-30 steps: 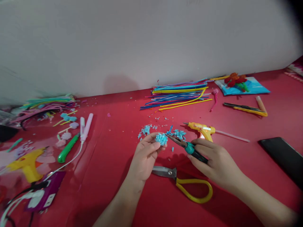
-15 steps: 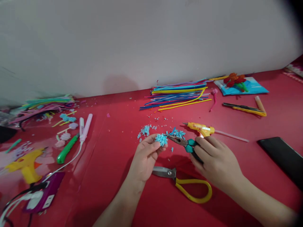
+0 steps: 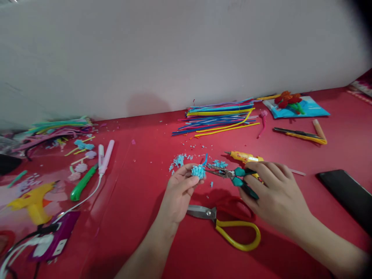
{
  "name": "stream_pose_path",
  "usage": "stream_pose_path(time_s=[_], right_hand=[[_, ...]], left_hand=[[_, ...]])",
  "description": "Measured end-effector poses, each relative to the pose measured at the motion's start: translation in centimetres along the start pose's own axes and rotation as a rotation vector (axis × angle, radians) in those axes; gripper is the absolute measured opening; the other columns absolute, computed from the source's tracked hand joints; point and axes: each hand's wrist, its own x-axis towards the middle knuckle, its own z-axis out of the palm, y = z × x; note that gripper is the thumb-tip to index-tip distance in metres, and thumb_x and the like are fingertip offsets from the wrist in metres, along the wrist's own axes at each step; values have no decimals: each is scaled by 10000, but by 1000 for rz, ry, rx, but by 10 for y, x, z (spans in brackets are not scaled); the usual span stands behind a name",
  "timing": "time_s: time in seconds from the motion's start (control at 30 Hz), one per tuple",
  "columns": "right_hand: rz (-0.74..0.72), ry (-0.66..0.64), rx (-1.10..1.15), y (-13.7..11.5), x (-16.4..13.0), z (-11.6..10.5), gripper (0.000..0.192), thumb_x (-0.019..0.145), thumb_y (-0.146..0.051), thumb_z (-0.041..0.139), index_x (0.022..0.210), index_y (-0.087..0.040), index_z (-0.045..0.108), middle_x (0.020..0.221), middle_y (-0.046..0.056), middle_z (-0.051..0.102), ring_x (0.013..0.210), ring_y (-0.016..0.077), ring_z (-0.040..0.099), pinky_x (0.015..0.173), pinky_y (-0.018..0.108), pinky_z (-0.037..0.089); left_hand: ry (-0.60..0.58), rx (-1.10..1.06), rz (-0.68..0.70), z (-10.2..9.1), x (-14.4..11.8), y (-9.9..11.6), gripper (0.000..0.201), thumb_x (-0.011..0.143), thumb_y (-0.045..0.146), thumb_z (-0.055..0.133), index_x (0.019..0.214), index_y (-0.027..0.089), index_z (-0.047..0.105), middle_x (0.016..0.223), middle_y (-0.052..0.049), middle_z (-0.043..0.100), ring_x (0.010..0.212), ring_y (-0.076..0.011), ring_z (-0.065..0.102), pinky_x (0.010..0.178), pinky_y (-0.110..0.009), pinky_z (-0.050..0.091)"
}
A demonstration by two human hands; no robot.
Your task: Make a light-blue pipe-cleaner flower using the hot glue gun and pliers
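At the middle of the red bench (image 3: 139, 162), a small light-blue fuzzy ball (image 3: 198, 171) is pinched in the fingertip grip of the left hand (image 3: 178, 194). Teal-handled pliers (image 3: 232, 177) are grasped by the right hand (image 3: 276, 197), their nose touching the ball from the right. Yellow-handled scissors (image 3: 229, 226) lie on the bench just near of both hands. A yellow glue gun (image 3: 245, 157) is partly hidden beyond the right hand, and light-blue trimmings (image 3: 178, 159) are scattered just beyond the ball.

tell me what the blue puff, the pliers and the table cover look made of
Blue puff: fuzzy fibre, probably pipe cleaner, tufted and matte. Pliers: dull grey metal nose, teal handles that look rubbery or plastic. Table cover: red sheet, likely vinyl or plastic, glossy with creases.
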Motion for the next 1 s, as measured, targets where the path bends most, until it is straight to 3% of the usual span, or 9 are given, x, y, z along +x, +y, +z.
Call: stream_pose_path(time_s=[0.27,0.4,0.57,0.83,1.0], right_hand=[[450,-132,855,4,3,12,120,847,-297,592,792,-219,664,1016,65,618,913,214,625,752,318,515],[486,-150,1153,-7,18,21,112,828,-276,614,868,-233,709,1053,53,593,1001,207,596,860,336,490],[482,-136,1252,-17,27,25,86,817,-233,626,849,-225,706,1055,51,573,996,196,574,881,348,461],[509,-114,1280,-18,23,25,138,824,-233,621,918,-249,719,1051,48,567,1010,198,557,894,354,445],[539,-106,1323,-16,24,27,122,819,-276,631,882,-244,731,1061,44,581,1028,206,560,920,355,431]], left_hand=[[-114,61,-3,-1,-1,-3,272,639,143,730,910,163,717,768,-35,706,700,-152,648,697,-260,513],[-187,126,-52,0,-4,-7,285,625,163,760,907,151,723,775,-58,721,675,-158,641,680,-264,498],[-196,182,-72,3,-5,-8,266,625,172,782,885,159,725,746,-47,714,665,-150,628,669,-256,476],[-114,189,-75,0,-1,-13,324,594,172,817,899,154,708,826,-53,726,732,-164,646,717,-275,483],[-131,179,-57,0,-1,-12,296,656,157,778,937,146,685,763,-36,716,668,-133,642,672,-239,491]])
